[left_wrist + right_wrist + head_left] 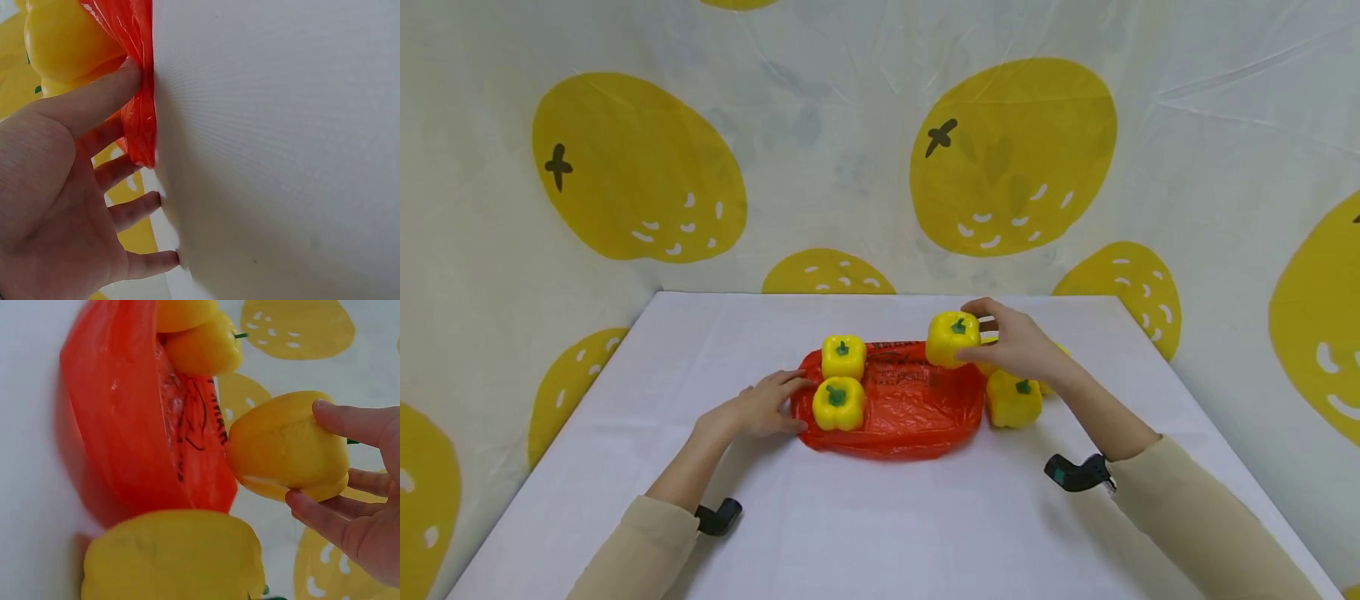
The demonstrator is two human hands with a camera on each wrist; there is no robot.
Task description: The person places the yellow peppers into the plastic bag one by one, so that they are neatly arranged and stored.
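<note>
**Right hand holds a yellow pepper over the edge of a red bag**

The held pepper (952, 338) is glossy, smooth and blocky, with rounded lobes; its short green stem points up and slightly toward the camera in the head view, so its stem-to-base axis is near upright; it sits above the far right corner of the bag (910, 408), seemingly lifted clear of the table (880, 517); the right hand (1017, 344) grips it from the right side, fingers curled over its far side and thumb against its near side, as the right wrist view (287, 447) confirms.

The bag is thin, crinkled, shiny red plastic with black print, lying flat and wide; two more yellow peppers rest on its left part, the far one (843, 357) just behind the near one (838, 403), both stems up; a fourth pepper (1015, 400) sits on the table just right of the bag, below the right wrist; something yellow shows behind that hand, mostly hidden.

The left hand (765, 406) lies flat with straight fingers, fingertips (128, 75) pressing the bag's left edge beside the near pepper; it grasps nothing.

The table is matte white; behind it hangs a pale cloth (1011, 158) printed with large yellow fruit shapes.
</note>
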